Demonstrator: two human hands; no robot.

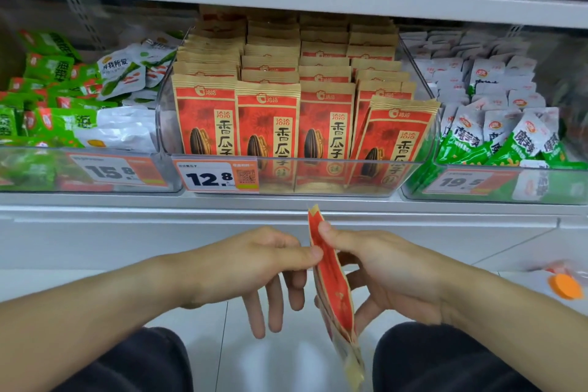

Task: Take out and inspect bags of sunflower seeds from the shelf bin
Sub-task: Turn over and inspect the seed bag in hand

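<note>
Knees in dark trousers (445, 360) are cut off by the bottom edge. Between them a red seed bag (334, 289) stands edge-on, its print unreadable. Right hand (391, 270) grips it, thumb near the top; left hand (254, 264) pinches its edge, other fingers hanging loose. Beyond, the clear shelf bin (318, 178) holds rows of matching bags, back rows blurred.
</note>
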